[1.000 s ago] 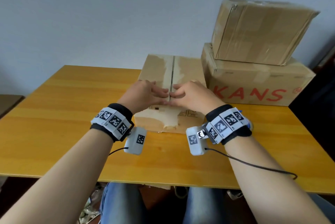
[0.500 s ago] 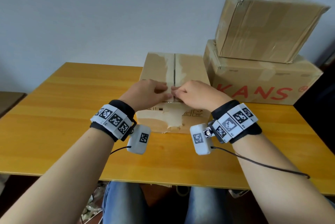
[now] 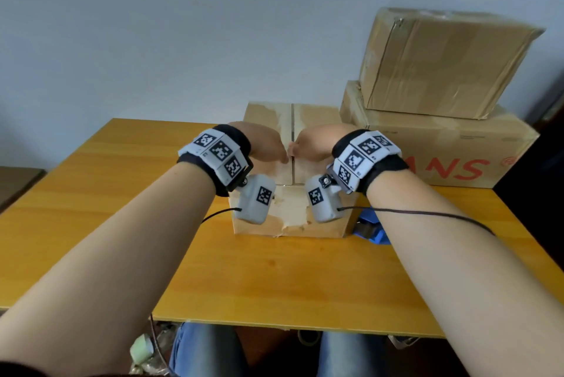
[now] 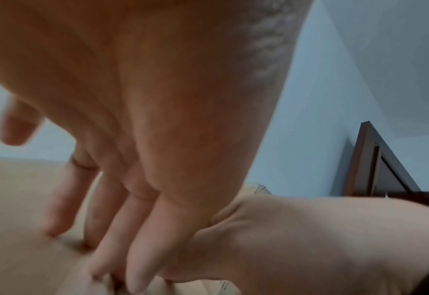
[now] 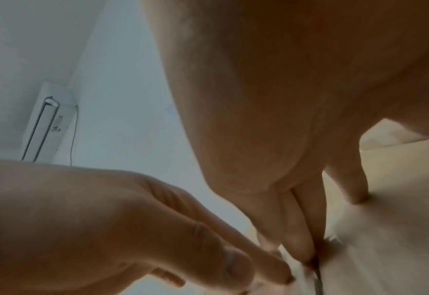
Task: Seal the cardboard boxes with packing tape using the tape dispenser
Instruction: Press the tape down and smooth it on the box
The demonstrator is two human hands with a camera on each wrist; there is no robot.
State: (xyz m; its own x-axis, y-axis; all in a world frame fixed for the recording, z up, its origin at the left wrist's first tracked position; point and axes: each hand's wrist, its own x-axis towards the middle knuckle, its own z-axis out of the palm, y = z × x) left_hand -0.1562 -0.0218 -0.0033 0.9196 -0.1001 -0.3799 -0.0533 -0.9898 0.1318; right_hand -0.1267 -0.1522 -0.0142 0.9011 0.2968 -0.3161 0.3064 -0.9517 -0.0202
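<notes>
Both hands are down on top of the small cardboard box at the middle of the worktop, one on each flap, and it looks like they're pushing the two flaps together so the centre seam closes up ready for tape. The left hand lies with fingers stretched out and pressing flat, gripping nothing; the left wrist view shows those fingers splayed down onto the cardboard. The right hand does the same on its side, fingers straight with tips right at the seam, nothing held. The fingertips of the two hands all but meet over the gap. The tape dispenser sits untouched on the worktop just beside the box's right near corner, a blue shape half hidden behind the right forearm, handy for the right hand to pick up. To the right stands a stack of two bigger boxes, the lower one with red lettering. Compared with half a second ago the wrists have lifted and the hands have slid further back along the seam, away from the near edge; the head camera has tipped too, so the blue dispenser now shows where before it was covered. My read: flaps are being held shut, no tape laid on this seam yet.
</notes>
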